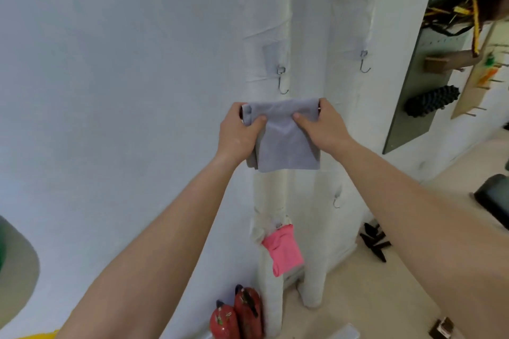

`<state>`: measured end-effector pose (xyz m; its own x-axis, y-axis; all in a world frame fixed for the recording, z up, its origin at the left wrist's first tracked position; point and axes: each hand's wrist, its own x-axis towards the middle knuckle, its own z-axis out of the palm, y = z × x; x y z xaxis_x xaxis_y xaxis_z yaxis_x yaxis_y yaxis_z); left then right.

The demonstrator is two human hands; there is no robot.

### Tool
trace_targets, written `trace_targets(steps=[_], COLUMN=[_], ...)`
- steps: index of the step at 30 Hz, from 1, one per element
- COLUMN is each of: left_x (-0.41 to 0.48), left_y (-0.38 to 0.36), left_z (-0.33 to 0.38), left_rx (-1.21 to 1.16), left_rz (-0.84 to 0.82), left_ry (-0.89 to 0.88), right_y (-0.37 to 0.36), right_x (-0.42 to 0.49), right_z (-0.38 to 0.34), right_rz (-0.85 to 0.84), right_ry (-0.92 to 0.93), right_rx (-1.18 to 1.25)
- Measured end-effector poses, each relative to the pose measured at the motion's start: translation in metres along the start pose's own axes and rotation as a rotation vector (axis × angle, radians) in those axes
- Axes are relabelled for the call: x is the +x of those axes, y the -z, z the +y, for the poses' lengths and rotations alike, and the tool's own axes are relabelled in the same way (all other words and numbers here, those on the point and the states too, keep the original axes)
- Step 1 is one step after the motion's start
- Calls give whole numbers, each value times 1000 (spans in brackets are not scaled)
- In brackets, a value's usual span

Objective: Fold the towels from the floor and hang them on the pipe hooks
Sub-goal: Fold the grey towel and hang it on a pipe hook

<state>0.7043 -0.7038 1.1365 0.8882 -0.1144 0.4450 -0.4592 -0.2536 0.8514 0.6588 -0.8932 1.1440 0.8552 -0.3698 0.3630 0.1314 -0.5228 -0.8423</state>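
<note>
I hold a folded grey towel (285,140) up in front of two white wrapped pipes. My left hand (238,132) pinches its upper left corner and my right hand (321,125) pinches its upper right corner, thumbs on the front. A metal hook (282,82) sticks out of the left pipe (271,195) just above the towel. Another bare hook (364,63) hangs on the right pipe (344,146), and a third hook (336,201) sits lower on it. A folded pink towel (283,249) hangs low on the left pipe.
Two red fire extinguishers (237,314) stand on the floor at the foot of the left pipe. Dark clips (376,242) lie on the beige floor to the right. A grey pegboard (421,77) with tools hangs at the far right.
</note>
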Motion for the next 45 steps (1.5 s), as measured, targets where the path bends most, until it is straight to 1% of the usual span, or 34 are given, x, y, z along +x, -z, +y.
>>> trace_targets(steps=[4, 8, 13, 17, 20, 22, 23, 25, 27, 29, 31, 35, 39, 42, 45], left_x=[45, 76, 96, 93, 88, 86, 86, 88, 89, 87, 84, 82, 77, 73, 69], left_y=[-15, -26, -37, -48, -56, -59, -59, -57, -57, -59, -60, -62, -70, -77, -79], left_z=[26, 40, 34, 23, 13, 10, 10, 12, 12, 10, 11, 15, 9, 3, 2], left_rx=[-5, 16, 38, 79, 138, 257, 335, 483, 567, 584, 580, 584, 478, 368, 281], left_rz=[86, 172, 240, 275, 284, 306, 315, 304, 270, 264, 259, 249, 295, 321, 338], left_ry=[-65, -66, -9, -44, -127, -233, -310, -460, -581, -637, -606, -542, -477, -418, -377], right_y=[13, 15, 4, -5, -11, -11, -10, -8, -6, -5, -3, 6, 7, 4, 4], right_x=[56, 100, 134, 140, 138, 137, 137, 137, 134, 130, 125, 116, 114, 112, 113], right_z=[-15, -21, -10, 9, 18, 19, 18, 15, 14, 16, 20, 26, 33, 38, 39], right_rz=[47, 29, -28, -47, -44, -28, -5, 54, 73, 54, 16, -113, -193, -242, -264], right_ry=[30, 57, 74, 65, 37, 73, 122, 267, 388, 414, 372, 300, 268, 217, 206], right_rx=[38, 75, 88, 162, 195, 232, 223, 129, 35, -7, 22, 144, 166, 265, 275])
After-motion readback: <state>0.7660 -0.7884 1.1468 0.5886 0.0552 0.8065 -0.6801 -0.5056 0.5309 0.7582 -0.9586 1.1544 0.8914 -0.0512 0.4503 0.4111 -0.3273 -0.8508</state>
